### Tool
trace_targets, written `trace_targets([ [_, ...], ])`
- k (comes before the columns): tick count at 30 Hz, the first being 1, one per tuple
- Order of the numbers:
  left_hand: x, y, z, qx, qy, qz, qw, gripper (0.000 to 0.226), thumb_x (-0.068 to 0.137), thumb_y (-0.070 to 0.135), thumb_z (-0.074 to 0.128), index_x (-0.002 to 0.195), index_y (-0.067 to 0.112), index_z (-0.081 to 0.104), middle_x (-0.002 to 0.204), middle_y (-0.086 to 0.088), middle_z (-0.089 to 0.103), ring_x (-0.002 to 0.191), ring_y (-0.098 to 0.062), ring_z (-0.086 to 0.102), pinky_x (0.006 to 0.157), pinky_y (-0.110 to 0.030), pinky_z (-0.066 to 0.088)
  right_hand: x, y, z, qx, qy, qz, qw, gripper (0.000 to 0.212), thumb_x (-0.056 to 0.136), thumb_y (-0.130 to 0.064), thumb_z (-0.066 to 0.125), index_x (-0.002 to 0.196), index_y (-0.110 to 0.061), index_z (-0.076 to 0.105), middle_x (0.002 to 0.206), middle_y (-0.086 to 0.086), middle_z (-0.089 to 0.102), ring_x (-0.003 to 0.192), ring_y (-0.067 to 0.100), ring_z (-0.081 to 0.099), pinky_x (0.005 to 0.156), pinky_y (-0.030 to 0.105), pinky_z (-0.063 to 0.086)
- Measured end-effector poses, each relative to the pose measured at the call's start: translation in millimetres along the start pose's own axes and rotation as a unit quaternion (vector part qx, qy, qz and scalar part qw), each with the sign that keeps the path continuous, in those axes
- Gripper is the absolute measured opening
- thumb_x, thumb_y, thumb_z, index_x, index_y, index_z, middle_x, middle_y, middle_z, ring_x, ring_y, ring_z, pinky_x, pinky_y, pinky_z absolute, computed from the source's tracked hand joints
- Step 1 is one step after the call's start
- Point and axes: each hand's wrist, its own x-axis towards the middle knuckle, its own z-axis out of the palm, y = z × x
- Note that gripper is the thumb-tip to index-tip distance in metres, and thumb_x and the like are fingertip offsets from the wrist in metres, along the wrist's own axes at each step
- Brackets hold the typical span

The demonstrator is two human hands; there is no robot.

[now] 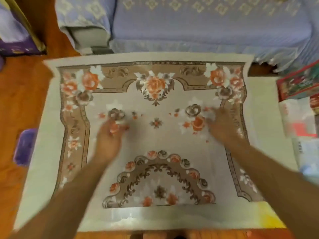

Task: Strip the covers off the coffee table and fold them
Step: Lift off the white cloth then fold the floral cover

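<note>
While both forearms reach forward from the near edge, the left hand point(110, 135) and right hand point(219, 125) sit over the middle of the floral cover point(155, 104), which lies spread flat on the coffee table point(269, 219). Left fingers look curled near a printed rose; motion blur means I cannot tell if they pinch cloth. Right hand is smeared too, finger spacing unreadable. Sofa point(207, 28) sits just beyond the far edge. Boxes point(300, 107) on the right are cut off by the frame. Purple object point(25, 145) on the floor at left, too blurred to identify.
</note>
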Motion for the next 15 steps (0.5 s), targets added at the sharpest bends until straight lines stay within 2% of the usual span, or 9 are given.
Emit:
trace_targets([
  [2, -56, -46, 13, 0.054, -0.075, -0.009, 0.996, 0.044, 0.103, 0.039, 0.052, 0.145, 0.028, 0.05, 0.142, 0.007, 0.05, 0.118, -0.007, 0.051, 0.103, -0.02, 0.041, -65, 21, 44, -0.027, -0.086, -0.008, 0.996, 0.05, 0.095, -0.038, 0.046, 0.136, -0.01, 0.054, 0.142, 0.019, 0.046, 0.129, 0.042, 0.046, 0.105, 0.05, 0.042],
  [4, -110, -105, 10, 0.054, -0.119, -0.117, 0.984, 0.04, 0.099, 0.042, 0.052, 0.139, 0.046, 0.053, 0.138, 0.01, 0.055, 0.119, -0.011, 0.056, 0.104, -0.038, 0.05, -148, 33, 80, -0.039, -0.113, 0.044, 0.992, 0.04, 0.099, -0.036, 0.051, 0.132, -0.015, 0.059, 0.144, 0.012, 0.045, 0.13, 0.036, 0.043, 0.107, 0.049, 0.043],
  [7, -150, -165, -16, 0.139, -0.024, -0.195, 0.971, 0.052, 0.088, 0.013, 0.073, 0.136, 0.029, 0.062, 0.132, -0.007, 0.057, 0.118, -0.03, 0.054, 0.102, -0.049, 0.049, -209, 46, 102, -0.03, -0.077, 0.164, 0.983, 0.029, 0.097, -0.022, 0.06, 0.126, -0.017, 0.062, 0.133, 0.006, 0.048, 0.122, 0.028, 0.043, 0.101, 0.04, 0.042],
  [9, -158, -181, -34, 0.03, 0.12, -0.328, 0.937, 0.031, 0.085, 0.007, 0.077, 0.114, 0.006, 0.065, 0.113, -0.02, 0.063, 0.102, -0.039, 0.057, 0.092, -0.05, 0.049, -233, 45, 113, 0.058, -0.044, 0.283, 0.956, 0.024, 0.094, -0.016, 0.059, 0.118, -0.015, 0.061, 0.117, 0.007, 0.052, 0.106, 0.029, 0.051, 0.09, 0.04, 0.045],
  [10, -152, -179, -39, -0.041, 0.189, -0.4, 0.896, 0.022, 0.089, 0.011, 0.075, 0.104, 0.002, 0.061, 0.103, -0.021, 0.064, 0.095, -0.037, 0.058, 0.088, -0.048, 0.05, -239, 42, 121, 0.127, -0.022, 0.379, 0.917, 0.023, 0.092, -0.018, 0.061, 0.115, -0.013, 0.059, 0.11, 0.009, 0.055, 0.098, 0.03, 0.055, 0.085, 0.041, 0.047],
  [12, -138, -187, -60, -0.168, 0.254, -0.504, 0.808, 0.018, 0.097, 0.021, 0.067, 0.105, 0.007, 0.058, 0.098, -0.019, 0.062, 0.094, -0.035, 0.06, 0.091, -0.048, 0.052, -240, 37, 137, 0.304, 0.037, 0.551, 0.777, 0.037, 0.089, -0.03, 0.069, 0.116, -0.007, 0.058, 0.099, 0.012, 0.062, 0.089, 0.032, 0.062, 0.079, 0.044, 0.054],
  [13, -132, -196, -69, -0.22, 0.262, -0.514, 0.786, 0.013, 0.1, 0.022, 0.062, 0.11, 0.013, 0.057, 0.105, -0.018, 0.063, 0.097, -0.033, 0.061, 0.096, -0.046, 0.052, -240, 35, 145, 0.389, 0.058, 0.597, 0.699, 0.041, 0.089, -0.035, 0.071, 0.115, -0.006, 0.058, 0.098, 0.013, 0.063, 0.089, 0.031, 0.064, 0.078, 0.045, 0.057],
  [14, -124, -196, -75, -0.25, 0.239, -0.496, 0.796, 0.01, 0.102, 0.018, 0.058, 0.112, 0.019, 0.056, 0.114, -0.016, 0.063, 0.099, -0.029, 0.062, 0.097, -0.043, 0.053, -238, 31, 149, 0.465, 0.063, 0.615, 0.633, 0.037, 0.09, -0.034, 0.072, 0.112, -0.008, 0.058, 0.098, 0.013, 0.063, 0.091, 0.029, 0.065, 0.078, 0.044, 0.058],
  [15, -114, -199, -83, -0.288, 0.234, -0.492, 0.787, 0.011, 0.103, 0.014, 0.056, 0.111, 0.021, 0.056, 0.12, -0.014, 0.063, 0.097, -0.025, 0.063, 0.094, -0.037, 0.055, -236, 30, 155, 0.513, 0.071, 0.617, 0.593, 0.029, 0.091, -0.031, 0.072, 0.107, -0.01, 0.059, 0.099, 0.012, 0.063, 0.093, 0.026, 0.065, 0.079, 0.042, 0.058],
])
